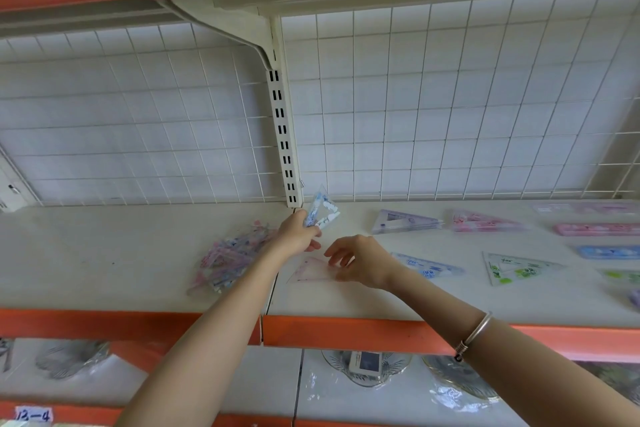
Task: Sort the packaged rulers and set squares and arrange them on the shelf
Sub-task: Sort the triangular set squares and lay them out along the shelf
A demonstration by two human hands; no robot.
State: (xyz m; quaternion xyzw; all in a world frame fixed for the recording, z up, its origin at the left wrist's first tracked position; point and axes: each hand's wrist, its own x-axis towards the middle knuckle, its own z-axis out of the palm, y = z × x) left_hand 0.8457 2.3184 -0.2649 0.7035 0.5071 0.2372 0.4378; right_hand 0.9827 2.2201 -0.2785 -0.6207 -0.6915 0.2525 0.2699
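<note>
Nearest, a silver bracelet [474,334] circles the right forearm, which crosses the shelf's orange front edge [346,329] below and right of the slotted upright post [284,135]. On the shelf [138,246], in front of the post's foot, a pink set square [311,270] lies flat. The right hand [356,262] hangs over its right corner with fingers loosely curled; whether they pinch it I cannot tell. Left of the post sits a jumbled pile of packs [228,260]. Right of it, blue [429,267] and green [519,269] set squares lie flat, with purple [405,222] and pink stacks [485,222] behind them. Just before the post's base, the left hand [298,236] grips a blue-printed set square [322,210], tilted upward.
</note>
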